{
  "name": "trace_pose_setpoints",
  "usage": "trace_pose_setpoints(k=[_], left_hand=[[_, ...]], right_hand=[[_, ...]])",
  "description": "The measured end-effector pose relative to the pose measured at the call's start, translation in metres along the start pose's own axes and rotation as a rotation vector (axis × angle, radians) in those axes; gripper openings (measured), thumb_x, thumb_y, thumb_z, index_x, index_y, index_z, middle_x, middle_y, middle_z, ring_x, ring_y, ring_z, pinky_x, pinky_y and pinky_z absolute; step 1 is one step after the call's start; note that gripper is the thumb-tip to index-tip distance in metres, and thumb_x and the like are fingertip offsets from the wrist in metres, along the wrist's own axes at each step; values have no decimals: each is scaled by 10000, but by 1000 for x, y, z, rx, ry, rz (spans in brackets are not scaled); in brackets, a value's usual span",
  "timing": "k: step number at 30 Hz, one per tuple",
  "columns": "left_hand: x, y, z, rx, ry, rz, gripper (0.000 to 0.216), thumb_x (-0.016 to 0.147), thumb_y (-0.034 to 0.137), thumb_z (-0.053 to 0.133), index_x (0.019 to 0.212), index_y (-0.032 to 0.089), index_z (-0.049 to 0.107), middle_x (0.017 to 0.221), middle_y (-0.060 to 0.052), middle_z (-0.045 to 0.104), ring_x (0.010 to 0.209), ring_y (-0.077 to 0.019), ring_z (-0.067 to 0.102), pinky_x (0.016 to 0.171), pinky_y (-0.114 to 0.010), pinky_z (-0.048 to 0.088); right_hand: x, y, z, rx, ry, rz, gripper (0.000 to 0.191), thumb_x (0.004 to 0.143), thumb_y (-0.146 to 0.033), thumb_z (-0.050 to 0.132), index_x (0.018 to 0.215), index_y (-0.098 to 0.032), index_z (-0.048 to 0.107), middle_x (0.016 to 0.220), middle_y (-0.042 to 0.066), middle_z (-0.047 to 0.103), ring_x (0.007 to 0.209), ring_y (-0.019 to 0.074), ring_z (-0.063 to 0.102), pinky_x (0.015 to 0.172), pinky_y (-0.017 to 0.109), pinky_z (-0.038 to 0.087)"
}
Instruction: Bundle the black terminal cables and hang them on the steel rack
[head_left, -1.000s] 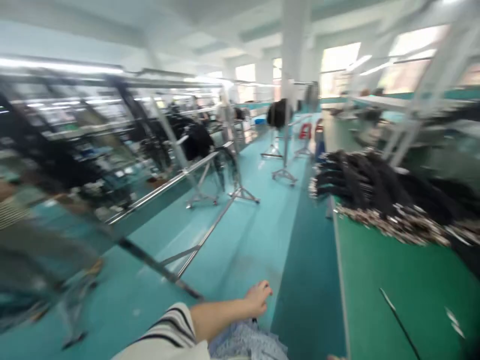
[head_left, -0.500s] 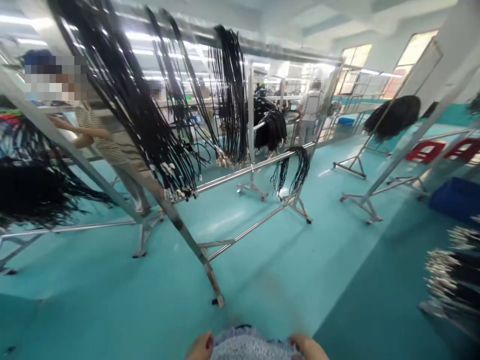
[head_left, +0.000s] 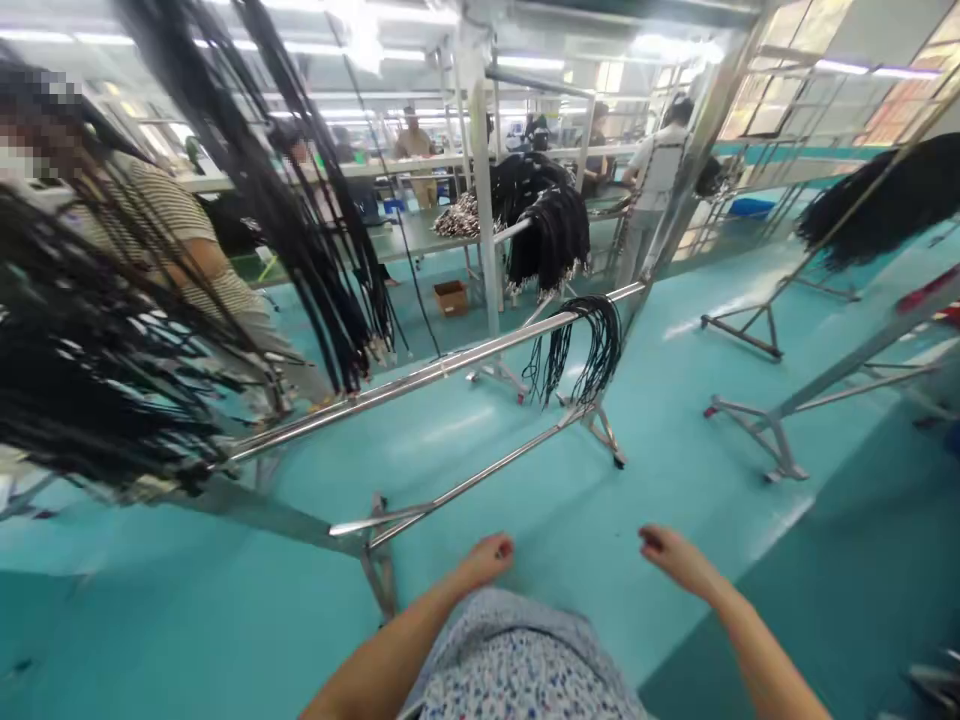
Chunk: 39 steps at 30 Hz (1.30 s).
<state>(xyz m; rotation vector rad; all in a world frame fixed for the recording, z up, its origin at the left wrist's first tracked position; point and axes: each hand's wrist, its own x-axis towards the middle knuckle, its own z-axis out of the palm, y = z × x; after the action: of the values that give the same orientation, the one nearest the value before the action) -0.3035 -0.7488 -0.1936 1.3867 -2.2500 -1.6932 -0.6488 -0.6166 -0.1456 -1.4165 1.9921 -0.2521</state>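
Observation:
My left hand [head_left: 487,560] hangs in front of my body with its fingers curled in, and nothing shows in it. Out to the right, my right hand [head_left: 675,560] is also loosely closed, with nothing visible between the fingers. Neither hand touches anything. Ahead of them stands a metal rack with a long rail [head_left: 450,362]. A bunch of thin black cables [head_left: 600,340] is draped over this rail. Longer black cables [head_left: 300,230] with pale ends hang from above at the left, blurred by motion.
A person in a striped top [head_left: 161,235] stands behind the cables at left. Farther back are a person in white [head_left: 660,170], a cardboard box [head_left: 450,298] and a rack of black bundles [head_left: 551,240]. Another wheeled rack [head_left: 780,420] stands at right. The rack's foot [head_left: 379,570] is near my left arm.
My view has moved closer to the rack. Both hands have come farther into view and away from my clothing. The hanging cables now appear farther left.

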Motion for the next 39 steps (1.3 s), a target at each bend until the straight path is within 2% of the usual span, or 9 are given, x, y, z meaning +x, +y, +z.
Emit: trace_pose_setpoints(k=[4, 7, 12, 18, 25, 29, 32, 35, 39], left_hand=[[53, 53, -11, -237, 37, -42, 240, 655, 316, 514, 843, 168, 539, 853, -27, 577, 789, -147, 535, 732, -276, 417], [86, 71, -16, -434, -1, -145, 330, 620, 400, 551, 840, 157, 519, 755, -21, 565, 645, -134, 538, 606, -275, 412], [157, 101, -43, -641, 35, -208, 419, 548, 467, 609, 809, 159, 498, 760, -11, 559, 618, -106, 531, 592, -257, 396], [250, 167, -95, -747, 54, -103, 455, 521, 481, 649, 814, 162, 507, 762, -7, 567, 627, -93, 533, 602, -244, 389], [295, 240, -125, -808, -104, 78, 437, 519, 440, 719, 790, 136, 562, 733, -22, 591, 626, -108, 549, 596, -251, 399], [300, 273, -133, -1011, -310, 228, 447, 578, 427, 728, 876, 132, 576, 817, -57, 608, 689, -136, 588, 643, -270, 430], [308, 310, -148, -1290, -446, 302, 530, 648, 499, 671, 1019, 147, 531, 968, -113, 604, 808, -199, 617, 738, -347, 450], [317, 354, -173, -1545, -442, 323, 623, 714, 666, 477, 1061, 149, 488, 1133, -172, 553, 957, -266, 596, 836, -434, 422], [316, 406, -206, -1644, -509, 549, 763, 674, 766, 353, 1097, 145, 489, 1283, -209, 453, 1110, -367, 504, 901, -548, 355]], right_hand=[[116, -31, -123, 110, 391, -25, 705, 689, -419, 565, 1255, -29, 409, 1199, 193, 514, 1106, 270, 492, 956, 365, 370], [199, -77, -180, 25, 667, -67, 978, 614, -533, 637, 1340, 10, 269, 1339, 244, 346, 1246, 321, 331, 1024, 411, 287], [308, -129, -222, -110, 886, -48, 1139, 597, -665, 616, 1390, -19, 115, 1405, 269, 175, 1313, 351, 147, 1030, 505, 191], [381, -124, -255, -84, 969, 13, 1058, 611, -552, 665, 1369, -19, 156, 1344, 286, 278, 1257, 364, 255, 999, 493, 242], [393, -100, -286, 130, 791, -62, 694, 608, -316, 605, 1231, -125, 366, 998, 122, 584, 854, 244, 572, 756, 345, 443], [381, -119, -322, -6, 703, -89, 451, 634, -307, 564, 1060, -161, 530, 882, 77, 622, 840, 238, 586, 776, 346, 439], [360, -155, -359, -71, 741, -106, 451, 632, -308, 549, 1057, -155, 553, 856, 74, 634, 815, 233, 592, 764, 346, 445], [325, -189, -394, -131, 848, -148, 472, 628, -332, 533, 1073, -175, 555, 852, 69, 641, 801, 232, 599, 758, 355, 450], [268, -207, -418, -273, 1033, -122, 489, 604, -403, 533, 1061, -235, 574, 869, 80, 640, 832, 287, 598, 752, 418, 448]])
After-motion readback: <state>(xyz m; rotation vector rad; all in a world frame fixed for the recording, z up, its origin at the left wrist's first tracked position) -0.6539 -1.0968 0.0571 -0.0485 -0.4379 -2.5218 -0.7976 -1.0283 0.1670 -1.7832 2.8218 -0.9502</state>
